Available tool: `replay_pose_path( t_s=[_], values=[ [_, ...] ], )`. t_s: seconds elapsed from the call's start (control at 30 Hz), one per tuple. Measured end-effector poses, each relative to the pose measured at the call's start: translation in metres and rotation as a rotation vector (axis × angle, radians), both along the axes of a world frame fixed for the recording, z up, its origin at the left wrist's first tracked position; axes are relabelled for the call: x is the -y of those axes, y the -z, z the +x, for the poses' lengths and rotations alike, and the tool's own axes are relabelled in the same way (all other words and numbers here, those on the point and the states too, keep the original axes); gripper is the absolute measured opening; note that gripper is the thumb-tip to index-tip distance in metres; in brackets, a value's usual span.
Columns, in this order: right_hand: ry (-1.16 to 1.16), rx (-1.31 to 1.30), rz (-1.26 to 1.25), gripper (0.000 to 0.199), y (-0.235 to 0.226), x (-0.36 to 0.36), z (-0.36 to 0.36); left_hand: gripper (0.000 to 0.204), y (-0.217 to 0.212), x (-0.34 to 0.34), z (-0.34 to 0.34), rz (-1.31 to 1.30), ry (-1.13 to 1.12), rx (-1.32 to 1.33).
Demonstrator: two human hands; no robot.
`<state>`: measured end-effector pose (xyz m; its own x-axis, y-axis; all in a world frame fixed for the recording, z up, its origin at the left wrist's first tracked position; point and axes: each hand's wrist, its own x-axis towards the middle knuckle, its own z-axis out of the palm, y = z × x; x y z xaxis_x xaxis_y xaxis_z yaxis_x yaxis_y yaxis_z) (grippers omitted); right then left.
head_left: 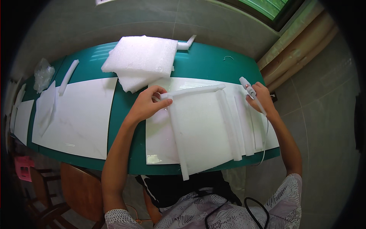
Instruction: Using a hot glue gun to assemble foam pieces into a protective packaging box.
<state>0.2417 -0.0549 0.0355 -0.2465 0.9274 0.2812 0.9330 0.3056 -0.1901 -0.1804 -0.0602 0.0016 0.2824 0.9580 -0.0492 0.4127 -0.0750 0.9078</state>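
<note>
A white foam sheet (202, 131) edged with foam strips stands slightly tilted over the near part of the table. My left hand (148, 101) pinches its upper left corner, where the top foam strip (196, 91) meets the left foam strip (178, 141). To the right, my right hand (261, 98) is closed around a white glue gun (248, 86), its nozzle pointing up and left, away from the foam. A thin cord hangs from the gun past the table edge. More foam strips (236, 133) lie along the sheet's right side.
Thick foam blocks (143, 57) are stacked at the back. White marbled boards (80, 118) rest on the green table (228, 66). A crumpled clear plastic bag (44, 74) lies far left. A wooden chair (82, 191) stands at the near left, a curtain (301, 45) at the right.
</note>
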Motion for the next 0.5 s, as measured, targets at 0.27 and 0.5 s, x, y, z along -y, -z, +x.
replay_pose_path(
  t_s=[0.27,0.5],
  values=[
    [-0.13,0.088,0.032,0.022,0.037,-0.002,0.011,0.05,0.005,-0.002,-0.001,-0.012,-0.003,-0.004],
    [-0.179,0.1,-0.115,0.025,0.019,0.001,0.007,0.051,0.007,-0.003,-0.002,-0.033,-0.007,-0.012]
  ],
)
